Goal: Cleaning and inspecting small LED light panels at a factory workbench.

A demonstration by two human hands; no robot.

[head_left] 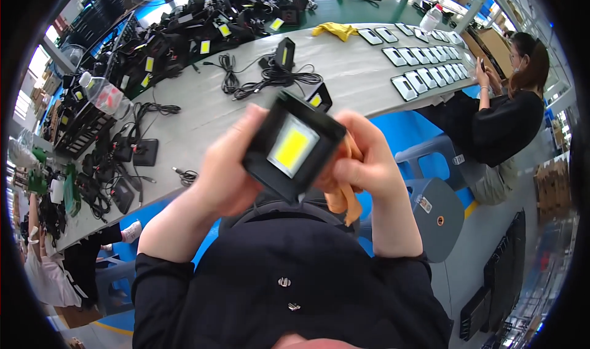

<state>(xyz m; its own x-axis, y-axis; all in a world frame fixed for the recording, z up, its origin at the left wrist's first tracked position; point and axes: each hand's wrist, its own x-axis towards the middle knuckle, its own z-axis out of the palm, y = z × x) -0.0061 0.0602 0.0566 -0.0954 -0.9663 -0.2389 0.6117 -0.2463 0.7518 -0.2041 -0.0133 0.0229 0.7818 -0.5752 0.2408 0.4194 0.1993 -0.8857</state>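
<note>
Close in front of my chest is a square black LED work light with a yellow panel in its face, tilted and slightly blurred. My left hand grips its left side. Fingers curled, my right hand bunches an orange cloth against the light's right edge; part of the cloth hangs below. Just beyond, a second black light lies on the table, partly covered by the held one. Behind it, another black light stands among coiled black cables.
A heap of black lights and cables fills the table's far left. Rows of white-and-black panels and a yellow cloth lie far right. A plastic bottle stands left. Blue-grey stools and a seated person are on the right.
</note>
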